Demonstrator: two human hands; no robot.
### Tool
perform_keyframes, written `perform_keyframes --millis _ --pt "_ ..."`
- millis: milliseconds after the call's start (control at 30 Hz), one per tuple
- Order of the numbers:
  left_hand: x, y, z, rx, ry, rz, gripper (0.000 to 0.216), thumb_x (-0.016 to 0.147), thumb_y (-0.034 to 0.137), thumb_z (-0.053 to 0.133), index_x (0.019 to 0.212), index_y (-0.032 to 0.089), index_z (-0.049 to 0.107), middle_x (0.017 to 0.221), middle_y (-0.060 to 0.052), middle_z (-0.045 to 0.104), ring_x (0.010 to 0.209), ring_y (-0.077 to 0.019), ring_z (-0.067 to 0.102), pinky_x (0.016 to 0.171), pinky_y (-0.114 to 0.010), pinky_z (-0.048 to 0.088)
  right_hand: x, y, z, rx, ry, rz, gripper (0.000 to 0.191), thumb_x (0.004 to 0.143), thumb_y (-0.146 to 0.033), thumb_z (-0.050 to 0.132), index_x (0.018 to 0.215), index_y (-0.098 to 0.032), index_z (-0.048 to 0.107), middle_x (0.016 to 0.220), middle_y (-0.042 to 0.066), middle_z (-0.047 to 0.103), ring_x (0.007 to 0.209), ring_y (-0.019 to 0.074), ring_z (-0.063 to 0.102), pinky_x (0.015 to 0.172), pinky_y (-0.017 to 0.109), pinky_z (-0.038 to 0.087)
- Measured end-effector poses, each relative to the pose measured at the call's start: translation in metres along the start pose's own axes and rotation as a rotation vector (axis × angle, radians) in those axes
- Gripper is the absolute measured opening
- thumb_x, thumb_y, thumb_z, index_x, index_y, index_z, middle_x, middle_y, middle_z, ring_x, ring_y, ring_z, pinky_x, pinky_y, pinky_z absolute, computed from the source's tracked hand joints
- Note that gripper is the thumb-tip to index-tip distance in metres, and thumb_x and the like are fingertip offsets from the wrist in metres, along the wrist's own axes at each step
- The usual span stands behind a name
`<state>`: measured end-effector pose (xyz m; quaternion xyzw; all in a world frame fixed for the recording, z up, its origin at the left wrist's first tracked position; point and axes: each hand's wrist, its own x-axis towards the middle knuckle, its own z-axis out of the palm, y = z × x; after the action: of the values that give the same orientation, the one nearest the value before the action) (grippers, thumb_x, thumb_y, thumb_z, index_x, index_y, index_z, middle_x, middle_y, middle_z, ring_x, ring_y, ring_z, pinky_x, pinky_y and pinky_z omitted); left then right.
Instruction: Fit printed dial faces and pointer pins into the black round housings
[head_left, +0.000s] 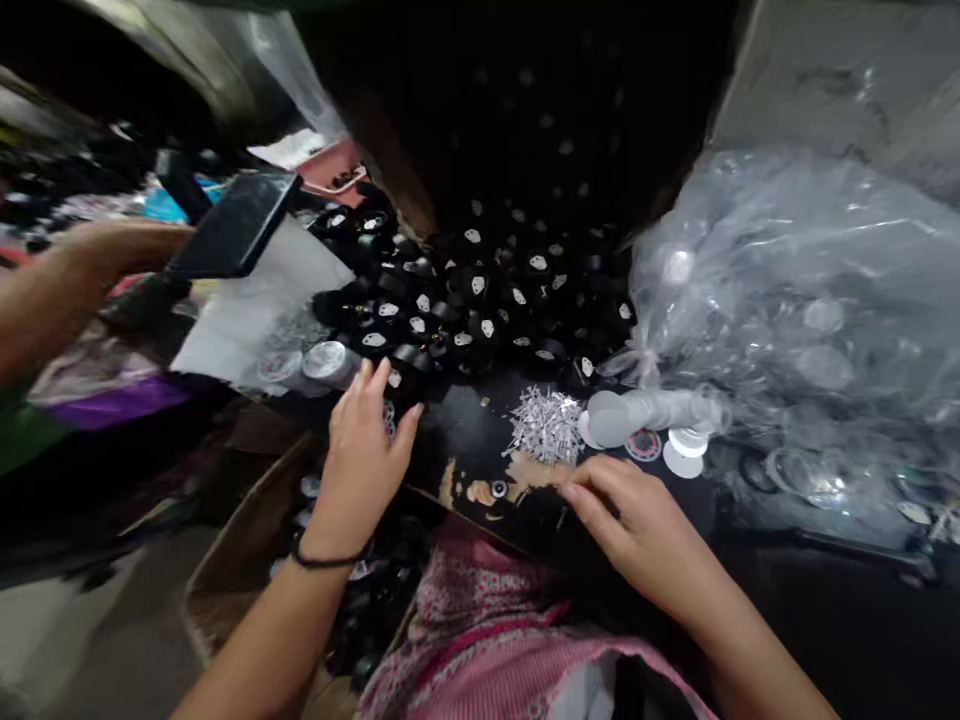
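Note:
My left hand (364,450), with a black band on its wrist, is open above the black work surface (465,415). Its fingers are near a pile of black round parts (450,320) that carry small white tags. Partly hidden between thumb and forefinger is a patterned disc (388,420); whether I touch it I cannot tell. My right hand (637,515) has thumb and forefinger pinched together beside a heap of small silvery pins (547,425). What the pinch holds, if anything, is too small to make out. A small black ring (499,489) with a pale centre lies between my hands.
A row of translucent discs (645,415) leans beside white discs (682,460). Large clear plastic bags (795,290) bulge at the right. On the left, another person's hand (127,245) is by a dark phone-like slab (240,225). Below stands an open carton (232,540) of black parts.

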<state>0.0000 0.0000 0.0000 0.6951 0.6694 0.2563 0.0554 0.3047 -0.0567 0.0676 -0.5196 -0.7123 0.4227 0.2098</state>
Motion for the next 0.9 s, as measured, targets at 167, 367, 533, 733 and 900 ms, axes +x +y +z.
perform_keyframes --millis 167,367,533,733,900 --pt "0.025 0.02 0.02 -0.103 -0.036 0.035 0.063 0.098 0.031 0.045 0.151 0.0 0.037 0.157 -0.032 0.036 0.15 -0.0368 0.028 0.12 -0.054 0.026 -0.018 0.01 -0.003 0.004 0.061 0.116 0.022 0.101 -0.027 0.048 0.085 -0.021 0.061 0.081 0.0 0.064 0.078 0.0175 0.059 0.074 0.031 0.038" --pt "0.016 0.056 0.041 -0.24 -0.1 0.053 0.063 0.098 0.028 0.044 0.157 0.013 0.028 0.167 -0.02 0.02 0.153 -0.0284 0.023 0.123 -0.047 0.024 -0.014 0.007 0.003 -0.034 0.006 0.103 0.022 0.101 -0.026 0.05 0.084 -0.02 0.062 0.083 0.001 0.066 0.08 0.0183 0.061 0.076 0.031 0.039" --pt "0.008 0.056 0.042 -0.375 -0.111 -0.071 0.062 0.1 0.036 0.044 0.158 0.02 0.029 0.162 -0.015 0.038 0.148 -0.0267 0.037 0.121 -0.044 0.03 -0.014 0.008 0.005 -0.047 0.01 0.092 0.021 0.101 -0.025 0.051 0.084 -0.02 0.062 0.082 0.001 0.067 0.08 0.0178 0.061 0.075 0.031 0.039" --pt "0.001 0.044 0.036 -0.405 -0.083 -0.156 0.061 0.092 0.04 0.061 0.147 0.02 0.045 0.141 -0.017 0.06 0.125 -0.0302 0.061 0.108 -0.048 0.047 -0.011 0.007 0.013 -0.05 -0.019 0.057 0.019 0.099 -0.023 0.054 0.082 -0.019 0.062 0.081 0.0 0.068 0.077 0.017 0.061 0.074 0.031 0.038" --pt "0.007 0.053 0.033 -0.386 -0.047 -0.202 0.072 0.086 0.045 0.069 0.147 0.02 0.041 0.137 -0.017 0.06 0.113 -0.0305 0.066 0.099 -0.05 0.053 -0.008 0.004 0.017 -0.051 -0.037 0.025 0.019 0.099 -0.023 0.054 0.082 -0.019 0.061 0.084 0.001 0.07 0.078 0.0167 0.061 0.076 0.031 0.038"
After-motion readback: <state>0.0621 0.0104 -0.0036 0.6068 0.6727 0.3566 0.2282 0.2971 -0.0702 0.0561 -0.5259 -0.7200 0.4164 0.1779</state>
